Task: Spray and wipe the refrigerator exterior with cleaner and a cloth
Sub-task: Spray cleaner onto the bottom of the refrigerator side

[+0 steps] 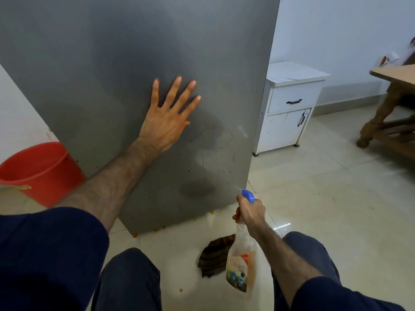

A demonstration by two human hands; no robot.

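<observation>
The grey refrigerator side panel fills most of the view, standing on a pale tiled floor. Its lower part carries darker wet-looking patches and a scatter of small dark and reddish specks, so some cleaner seems to have landed already, while the grime is plainly still there; the upper panel looks dry and untouched.

Behind it to the right stands a white cabinet, and further right the edge of a wooden desk. A red bucket sits on the floor at the left, just beside the refrigerator.

The left hand lies flat against the panel, its fingers straight and spread, bracing and holding nothing. The right hand grips the neck of the spray bottle, fingers curled round it below the blue nozzle, which points at the panel's lower corner; a faint mist shows at its tip.

The dark cloth lies crumpled on the floor between the knees, near the bottle, untouched by either hand.

Judging from this, the spraying is under way and the wiping has not begun: the cloth has yet to be picked up, and the specks are left to clear.
</observation>
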